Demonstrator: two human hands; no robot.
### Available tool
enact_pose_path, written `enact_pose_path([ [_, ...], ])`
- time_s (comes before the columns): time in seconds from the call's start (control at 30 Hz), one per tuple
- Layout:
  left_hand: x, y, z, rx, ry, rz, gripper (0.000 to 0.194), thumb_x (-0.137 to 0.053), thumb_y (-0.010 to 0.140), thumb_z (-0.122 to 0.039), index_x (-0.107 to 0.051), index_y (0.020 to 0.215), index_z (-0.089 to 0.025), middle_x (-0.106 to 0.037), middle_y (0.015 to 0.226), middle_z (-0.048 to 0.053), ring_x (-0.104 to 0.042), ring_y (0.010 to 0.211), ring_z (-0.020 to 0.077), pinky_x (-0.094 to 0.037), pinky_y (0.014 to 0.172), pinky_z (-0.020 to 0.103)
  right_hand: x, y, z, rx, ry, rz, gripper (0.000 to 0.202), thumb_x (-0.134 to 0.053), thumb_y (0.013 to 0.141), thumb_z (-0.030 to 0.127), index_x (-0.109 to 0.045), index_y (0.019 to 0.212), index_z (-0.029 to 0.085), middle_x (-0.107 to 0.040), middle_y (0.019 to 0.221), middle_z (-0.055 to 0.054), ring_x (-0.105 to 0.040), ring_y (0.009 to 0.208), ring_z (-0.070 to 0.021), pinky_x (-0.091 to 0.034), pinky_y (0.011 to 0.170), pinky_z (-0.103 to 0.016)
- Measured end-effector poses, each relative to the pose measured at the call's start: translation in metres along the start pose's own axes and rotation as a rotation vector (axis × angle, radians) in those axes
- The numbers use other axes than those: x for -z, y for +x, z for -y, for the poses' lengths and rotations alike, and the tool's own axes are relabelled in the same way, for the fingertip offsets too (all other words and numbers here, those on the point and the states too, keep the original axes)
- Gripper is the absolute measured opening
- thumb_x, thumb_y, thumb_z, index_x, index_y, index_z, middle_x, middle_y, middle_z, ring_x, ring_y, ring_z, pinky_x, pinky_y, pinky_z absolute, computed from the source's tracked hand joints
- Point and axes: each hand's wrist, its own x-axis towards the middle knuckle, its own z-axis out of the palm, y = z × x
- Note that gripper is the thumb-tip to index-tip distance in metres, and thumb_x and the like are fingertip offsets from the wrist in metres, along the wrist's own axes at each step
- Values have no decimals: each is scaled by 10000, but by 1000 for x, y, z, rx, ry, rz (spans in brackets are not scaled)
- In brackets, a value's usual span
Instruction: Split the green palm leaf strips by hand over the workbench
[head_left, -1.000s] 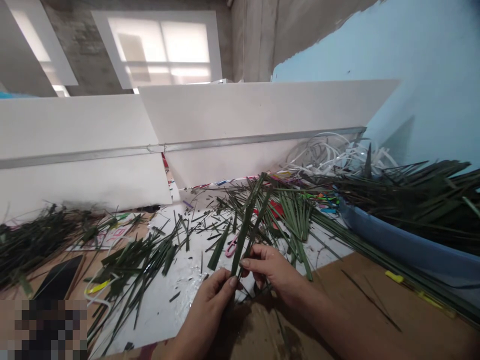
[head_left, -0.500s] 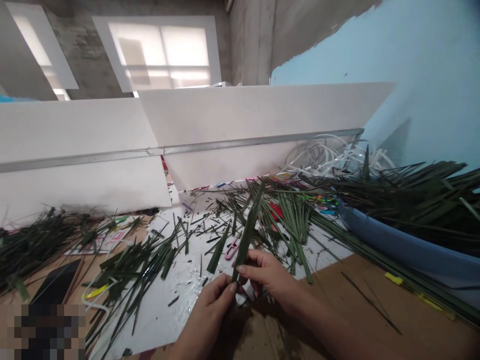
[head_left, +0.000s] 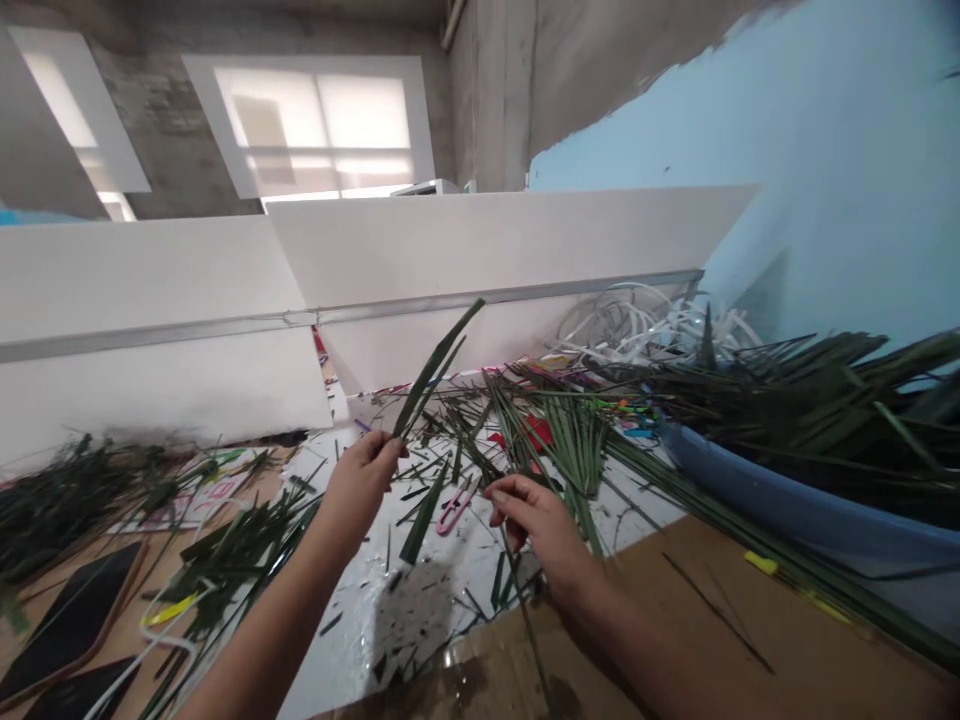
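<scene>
My left hand (head_left: pixel 367 475) is closed on a long green leaf (head_left: pixel 433 375), raised with its tip up and to the right; a narrower strip stands beside it. To the right, my right hand (head_left: pixel 532 515) has its fingers bent together. A thin leaf strip (head_left: pixel 531 625) runs down from beneath those fingers and looks pinched in them. Between the hands, pink thread snips (head_left: pixel 454 510) lie on a white sheet (head_left: pixel 349 590) dotted with leaf scraps. Close by the snips rests a loose cut leaf (head_left: pixel 424 515).
Cut leaves (head_left: pixel 574 440) are heaped past my right hand. A blue basin (head_left: pixel 750 470) full of leaves stands at the right. On the left lie a leaf pile (head_left: pixel 247 560) and a dark flat slab (head_left: pixel 71 615). White panels (head_left: pixel 510 240) and coiled white strapping (head_left: pixel 637 325) are at the back.
My hands have moved apart. The left has carried the leaf up and to the left, while the right stays lower with a thin strip beneath it.
</scene>
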Motion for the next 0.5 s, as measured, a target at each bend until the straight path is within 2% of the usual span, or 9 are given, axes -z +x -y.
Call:
enact_pose_path([
  [0.1, -26, -9, 9, 70, -112, 124, 316, -581, 762, -504, -585, 717, -192, -409, 511, -68, -379, 475, 115, -280, 469, 216, -5, -2, 1, -6, 18, 38, 399, -711, 701, 535, -655, 847, 168, -625, 643, 13, -412, 416, -73, -321, 402, -205],
  [0.2, -59, -36, 32, 152, -190, 253, 384, -601, 719, -575, -546, 682, -196, -404, 486, -72, -364, 441, 108, -244, 438, 217, -8, -4, 6, 20, 66, 64, 378, -712, 724, 520, -661, 863, 173, -624, 687, 18, -417, 446, -70, -346, 423, -205],
  [0.27, -74, -53, 46, 152, -242, 304, 409, -594, 728, -596, -536, 682, -194, -384, 484, -80, -329, 430, 100, -244, 436, 223, -8, -4, 8, 33, 88, 77, 339, -734, 709, 482, -660, 826, 173, -609, 684, 25, -417, 454, -69, -339, 421, -204],
  [0.4, -83, -66, 59, 88, -272, 345, 380, -620, 787, -540, -531, 689, -184, -490, 596, -40, -409, 530, 112, -323, 501, 234, -7, -2, 6, 18, 85, 68, 282, -769, 645, 400, -643, 733, 164, -580, 626, 39, -405, 432, -67, -306, 403, -208],
  [0.5, -79, -69, 56, 126, -277, 371, 388, -587, 817, -564, -546, 736, -186, -467, 535, -54, -431, 501, 123, -352, 508, 243, -7, -1, 4, 8, 62, 79, 222, -743, 649, 354, -646, 696, 160, -564, 592, 45, -387, 415, -64, -289, 393, -208],
])
